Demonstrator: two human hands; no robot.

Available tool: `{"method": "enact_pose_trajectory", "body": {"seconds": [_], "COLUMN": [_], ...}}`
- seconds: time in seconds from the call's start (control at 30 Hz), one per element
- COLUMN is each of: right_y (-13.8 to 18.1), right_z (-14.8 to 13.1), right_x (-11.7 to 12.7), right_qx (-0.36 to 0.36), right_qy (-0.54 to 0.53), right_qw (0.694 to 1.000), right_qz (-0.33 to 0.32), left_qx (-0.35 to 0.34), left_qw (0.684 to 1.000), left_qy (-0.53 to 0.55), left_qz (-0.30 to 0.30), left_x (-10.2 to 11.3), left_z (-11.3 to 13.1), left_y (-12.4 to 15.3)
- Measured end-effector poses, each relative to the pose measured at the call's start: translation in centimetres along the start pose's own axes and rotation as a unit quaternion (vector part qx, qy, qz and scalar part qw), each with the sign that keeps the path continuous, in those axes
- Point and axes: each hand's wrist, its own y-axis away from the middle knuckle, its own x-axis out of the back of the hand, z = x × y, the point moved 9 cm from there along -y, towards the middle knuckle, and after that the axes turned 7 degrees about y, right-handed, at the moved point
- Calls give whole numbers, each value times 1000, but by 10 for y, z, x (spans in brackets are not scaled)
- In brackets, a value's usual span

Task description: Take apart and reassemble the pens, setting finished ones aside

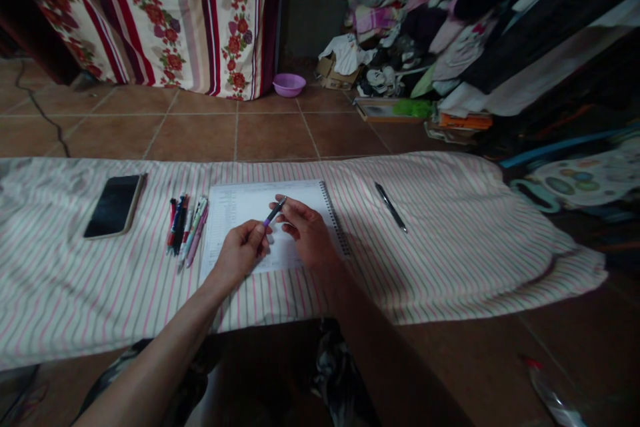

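Observation:
Over an open spiral notebook (250, 200), my left hand (241, 250) pinches a pen (274, 212) with a dark barrel and a purple part. The pen slants up to the right. My right hand (307, 230) has its curled fingers closed around the pen's upper end, whose tip shows between them. The notebook page is mostly white, with printed lines at its left, and its coil runs down the right edge. Left of it lies a group of several pens (186, 230) in red, dark, white and purple. A single black pen (391, 207) rests to the right.
A striped cloth (450, 247) covers the low table. A phone (114, 207) lies at the left. Beyond, on the tiled floor (200, 130), are a purple basin (289, 85), a floral curtain (185, 20) and heaped clothes (380, 20). A plastic stool-like item (580, 177) stands at right.

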Motion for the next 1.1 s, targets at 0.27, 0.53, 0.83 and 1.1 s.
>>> {"method": "enact_pose_trajectory", "body": {"seconds": [0.27, 0.53, 0.83, 1.1], "right_y": [1, 0, -2, 0], "right_z": [1, 2, 3, -3], "right_x": [6, 9, 11, 8], "right_qx": [-12, -15, -9, 1], "right_qy": [-2, 1, -15, -6], "right_qw": [1000, 999, 998, 999], "right_qz": [28, 40, 52, 38], "left_qx": [-23, -42, -71, -23], "left_qw": [999, 997, 991, 999], "left_qy": [-41, -69, -110, -41], "left_qz": [-16, -5, 0, -16], "left_x": [-1, 3, 6, -2], "left_z": [-1, 1, 5, 1], "left_y": [0, 0, 1, 0]}}
